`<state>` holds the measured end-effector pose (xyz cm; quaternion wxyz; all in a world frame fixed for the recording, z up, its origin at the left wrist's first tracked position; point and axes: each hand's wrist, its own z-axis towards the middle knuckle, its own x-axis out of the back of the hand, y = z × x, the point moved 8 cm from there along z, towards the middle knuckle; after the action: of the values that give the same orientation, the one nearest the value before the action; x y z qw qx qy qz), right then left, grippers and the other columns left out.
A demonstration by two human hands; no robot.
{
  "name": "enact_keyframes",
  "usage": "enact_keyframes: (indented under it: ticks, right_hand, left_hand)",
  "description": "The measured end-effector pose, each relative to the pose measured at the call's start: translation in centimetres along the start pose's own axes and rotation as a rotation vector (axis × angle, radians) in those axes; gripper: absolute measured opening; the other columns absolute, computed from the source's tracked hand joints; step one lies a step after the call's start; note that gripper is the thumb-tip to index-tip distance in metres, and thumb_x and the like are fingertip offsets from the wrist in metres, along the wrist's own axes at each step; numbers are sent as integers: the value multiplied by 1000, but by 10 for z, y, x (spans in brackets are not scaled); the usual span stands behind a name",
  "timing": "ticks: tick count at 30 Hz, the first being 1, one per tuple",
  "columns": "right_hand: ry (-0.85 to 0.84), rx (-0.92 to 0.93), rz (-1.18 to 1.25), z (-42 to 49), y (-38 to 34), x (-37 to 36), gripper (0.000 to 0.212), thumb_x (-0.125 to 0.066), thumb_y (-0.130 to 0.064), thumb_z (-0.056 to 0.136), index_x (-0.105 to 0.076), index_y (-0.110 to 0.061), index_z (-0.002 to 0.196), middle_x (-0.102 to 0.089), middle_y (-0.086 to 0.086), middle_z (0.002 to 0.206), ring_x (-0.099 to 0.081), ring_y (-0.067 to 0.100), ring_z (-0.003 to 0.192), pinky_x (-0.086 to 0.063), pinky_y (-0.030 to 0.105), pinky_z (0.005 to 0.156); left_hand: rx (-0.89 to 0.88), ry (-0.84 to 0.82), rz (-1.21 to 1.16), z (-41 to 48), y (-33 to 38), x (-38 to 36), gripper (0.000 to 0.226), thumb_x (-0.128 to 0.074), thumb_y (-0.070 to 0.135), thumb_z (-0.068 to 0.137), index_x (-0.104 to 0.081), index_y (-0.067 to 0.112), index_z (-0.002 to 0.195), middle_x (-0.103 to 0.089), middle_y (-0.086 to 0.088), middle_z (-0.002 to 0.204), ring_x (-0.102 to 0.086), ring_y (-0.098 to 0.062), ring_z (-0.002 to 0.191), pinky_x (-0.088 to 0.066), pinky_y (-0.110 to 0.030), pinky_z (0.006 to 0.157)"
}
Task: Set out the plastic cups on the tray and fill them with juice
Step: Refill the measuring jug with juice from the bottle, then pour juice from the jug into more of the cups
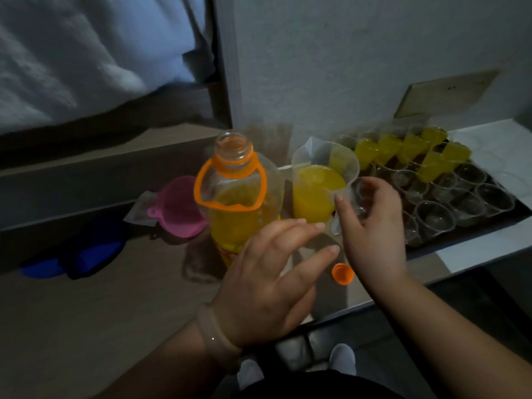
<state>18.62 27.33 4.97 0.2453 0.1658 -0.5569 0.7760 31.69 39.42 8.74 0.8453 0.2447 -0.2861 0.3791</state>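
The clear plastic cups [434, 218] stand packed in rows on the dark tray [475, 227], which lies on the white tabletop [489, 148] against the wall. Only the far rows hold yellow juice [388, 148]. The near rows are empty, so I judge the filling well short of done, working from the back toward the front, probably so a sleeve never passes over full cups.

Just left of the tray stands a see-through jug [316, 194], about half full. Its small spout suits these narrow cups better than the wide-mouthed bottle [239, 208] beside it, which stands open and upright with its orange carry handle. The bottle's orange cap [342, 273] lies loose on the tabletop in front of the jug, within reach for closing later.

The right hand [371, 223] is at the jug's handle side, thumb raised along the wall and fingers curled. Whether it already grips the handle or only nears it, I cannot tell. The left hand [273, 272], with a pale wristband [216, 332], hovers spread, fingers straight, holding nothing, low in front of bottle and jug.

A pink funnel [180, 207] lies to the left of the bottle.
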Motion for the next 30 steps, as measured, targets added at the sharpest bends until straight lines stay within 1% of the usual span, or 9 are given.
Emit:
enact_keyframes:
  ticks: [3, 5, 10, 12, 14, 16, 19, 27, 30]
  right_hand:
    - [-150, -188, 63, 10, 23, -15, 38, -61, -46, 88, -54, -17, 111, -59, -1, 101, -58, 17, 95, -47, 31, 77]
    - [-231, -253, 56, 17, 34, -24, 37, -58, -51, 88, -56, -15, 96, -58, -3, 84, -58, 17, 82, -42, 30, 66]
    - [-393, -333, 97, 33, 51, -40, 53, -47, -53, 93, -67, -6, 79, -65, 8, 74, -61, 22, 75, -41, 32, 65]
    - [-465, -361, 257, 32, 50, -49, 52, -46, -45, 96, -69, -2, 79, -67, 13, 73, -63, 24, 76, -44, 30, 69]
    - [-472, -351, 422, 30, 46, -54, 46, -49, -36, 98, -67, 2, 79, -68, 17, 75, -63, 22, 74, -48, 34, 74]
    - [-453, -312, 467, 33, 45, -54, 45, -47, -29, 100, -62, -5, 66, -61, 6, 58, -56, 6, 60, -44, 22, 64]
    - [-412, -293, 502, 42, 50, -52, 46, -43, -25, 101, -51, -12, 58, -50, -5, 51, -47, 1, 48, -36, 11, 51]
    - [-408, -203, 588, 66, 42, -23, 48, -43, -30, 101, -53, -13, 58, -50, -6, 48, -48, 4, 49, -37, 14, 51]
    - [-389, -216, 684, 80, 33, -9, 44, -45, -42, 91, -53, -20, 54, -50, -3, 50, -50, 12, 52, -41, 25, 57]
  left_hand:
    - [96, -42, 2, 13, -5, -25, 44, -58, 11, 85, -48, 13, 128, -42, -12, 136, -48, -34, 121, -39, -44, 103]
    - [143, -40, -6, 21, -8, -36, 44, -59, 11, 85, -48, 13, 128, -42, -12, 136, -48, -33, 122, -36, -42, 105]
    - [215, -4, 26, 35, -11, -49, 44, -60, 10, 85, -48, 11, 127, -44, -13, 134, -48, -31, 122, -30, -37, 109]
    - [242, 15, 50, 40, -12, -54, 44, -60, 10, 84, -48, 10, 126, -45, -14, 134, -48, -31, 123, -30, -37, 109]
    - [272, 37, 72, 45, -13, -57, 42, -59, 10, 84, -49, 9, 125, -45, -13, 134, -47, -29, 123, -29, -36, 110]
    - [303, 62, 98, 51, -14, -59, 42, -59, 11, 84, -49, 9, 125, -46, -13, 133, -47, -29, 122, -29, -35, 109]
    - [346, 101, 137, 58, -14, -61, 41, -58, 11, 85, -49, 9, 124, -48, -13, 132, -48, -29, 119, -31, -35, 107]
    - [389, 197, 201, 77, -7, -58, 41, -59, 9, 84, -49, 7, 124, -48, -12, 129, -47, -27, 120, -31, -32, 106]
    - [375, 222, 183, 87, -6, -55, 42, -58, 11, 84, -49, 7, 125, -47, -10, 130, -44, -21, 123, -30, -30, 106]
